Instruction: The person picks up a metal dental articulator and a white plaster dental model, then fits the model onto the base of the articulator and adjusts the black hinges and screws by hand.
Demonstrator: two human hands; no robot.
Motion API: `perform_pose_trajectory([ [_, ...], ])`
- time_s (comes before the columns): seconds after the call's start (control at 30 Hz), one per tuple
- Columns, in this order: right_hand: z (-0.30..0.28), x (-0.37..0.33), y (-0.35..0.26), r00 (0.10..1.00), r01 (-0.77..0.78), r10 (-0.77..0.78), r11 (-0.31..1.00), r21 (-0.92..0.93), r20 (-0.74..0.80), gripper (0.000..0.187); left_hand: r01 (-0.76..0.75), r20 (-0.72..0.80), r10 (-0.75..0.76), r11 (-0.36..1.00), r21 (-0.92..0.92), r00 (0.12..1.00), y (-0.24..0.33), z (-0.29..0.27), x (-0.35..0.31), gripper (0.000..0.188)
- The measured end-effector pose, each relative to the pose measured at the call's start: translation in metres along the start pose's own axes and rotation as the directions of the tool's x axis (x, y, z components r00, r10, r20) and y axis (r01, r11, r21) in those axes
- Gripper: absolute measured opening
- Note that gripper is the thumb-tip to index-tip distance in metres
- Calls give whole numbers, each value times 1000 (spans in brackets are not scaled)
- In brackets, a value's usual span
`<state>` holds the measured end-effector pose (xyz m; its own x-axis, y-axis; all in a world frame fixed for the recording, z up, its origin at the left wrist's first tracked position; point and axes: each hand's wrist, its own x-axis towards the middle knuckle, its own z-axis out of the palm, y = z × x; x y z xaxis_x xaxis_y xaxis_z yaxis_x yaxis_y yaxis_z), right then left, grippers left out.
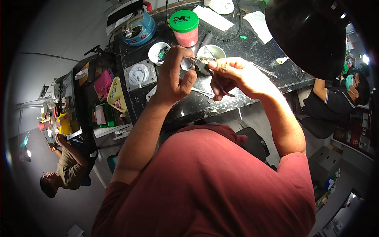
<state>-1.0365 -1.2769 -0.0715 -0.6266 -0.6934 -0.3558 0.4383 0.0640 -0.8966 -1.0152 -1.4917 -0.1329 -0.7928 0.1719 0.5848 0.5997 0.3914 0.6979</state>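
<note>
My left hand [173,75] is raised over the bench, its fingers closed around a small round glass lens, a loupe [187,64]. Close beside it, my right hand [239,75] is closed in a pinch between thumb and forefinger on a slim tool [202,60]. The tip of that tool meets the loupe's edge, with a small shiny bit there too small to name. A dark curved handle [226,91] juts out below my right fingers. Whether it belongs to the same tool is hidden by the hand.
On the black workbench [252,89] stand a green-lidded pink tub [185,33], white bowls [158,53], a square plate with white material [139,75] and a blue machine [142,31]. A dark lamp shade [310,35] overhangs the right. Two people work nearby, left and right.
</note>
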Motion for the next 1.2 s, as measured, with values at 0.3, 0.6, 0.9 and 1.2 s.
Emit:
perform_pose_trajectory([
  [0.3,-9,4,4,997,28,-27,1000,-12,77,42,32,26,-32,999,-18,999,-2,-2,1,27],
  [0.6,-7,3,-4,1000,-20,22,995,-102,18,41,72,57,-69,997,-42,996,2,-5,5,25],
  [0.9,-8,5,-3,999,7,-3,996,-93,38,41,98,120,-86,990,-103,989,3,-12,10,22],
  [1.2,-5,3,-7,1000,-8,9,991,-130,11,43,148,164,-123,977,-153,979,5,-12,10,15],
])
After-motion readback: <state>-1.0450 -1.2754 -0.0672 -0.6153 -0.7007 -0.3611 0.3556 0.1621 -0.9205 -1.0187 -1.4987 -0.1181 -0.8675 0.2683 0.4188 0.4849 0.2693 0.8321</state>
